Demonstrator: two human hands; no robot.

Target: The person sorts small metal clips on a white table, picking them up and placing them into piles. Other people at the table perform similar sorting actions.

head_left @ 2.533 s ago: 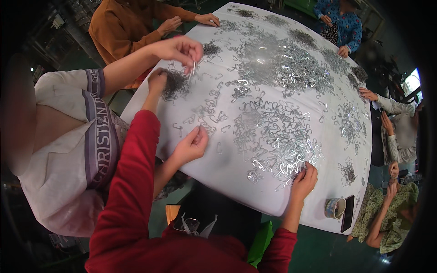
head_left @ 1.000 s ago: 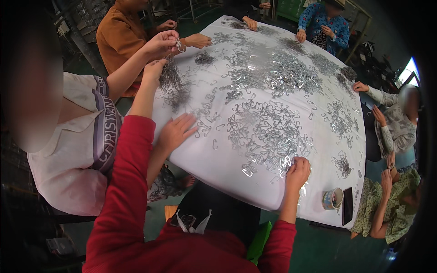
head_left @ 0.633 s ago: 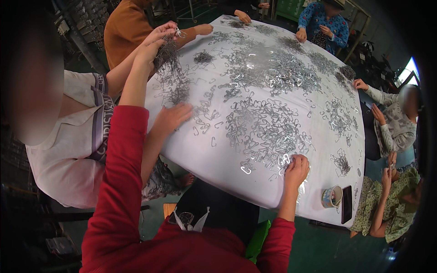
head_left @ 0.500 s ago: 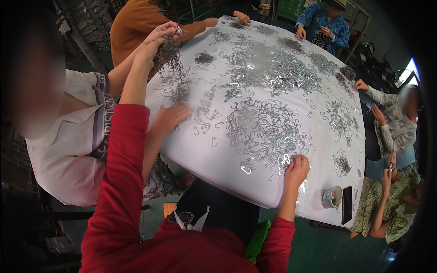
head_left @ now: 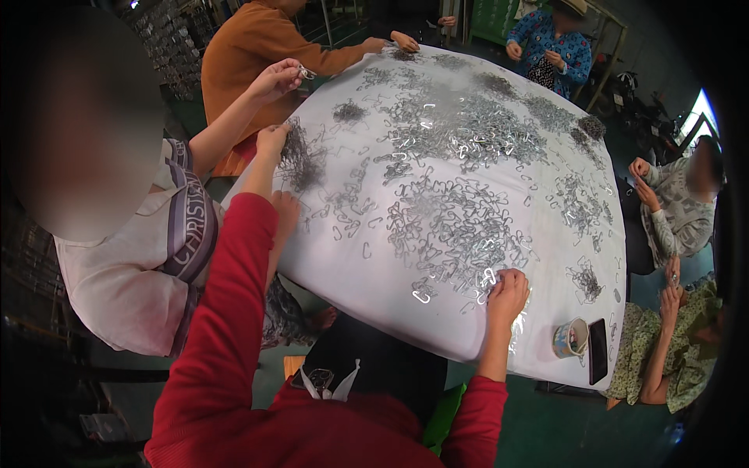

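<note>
My left hand (head_left: pixel 272 140) is closed at the top of a dark, tangled bunch of thin metal hooks (head_left: pixel 299 162) at the table's left edge. The bunch rests on the white cloth. My right hand (head_left: pixel 509 292) lies at the near edge of a wide spread of grey C-shaped metal hooks (head_left: pixel 468 226), its fingers curled together. Beside its fingertips is a shiny hook (head_left: pixel 490 276); whether the fingers pinch it is hidden. Another shiny hook (head_left: pixel 421 296) lies a little to the left.
At left, a co-worker's raised hand (head_left: pixel 279 79) holds a small metal piece; their other hand (head_left: pixel 285 212) is beside my left forearm. More people work around the table (head_left: pixel 351 269). A cup (head_left: pixel 570 338) and a black phone (head_left: pixel 598 352) stand at the near right corner.
My left hand has come down and toward me, lowering the hanging bunch onto the table. The co-worker's lower hand has drawn back toward the edge. My right hand has barely moved.
</note>
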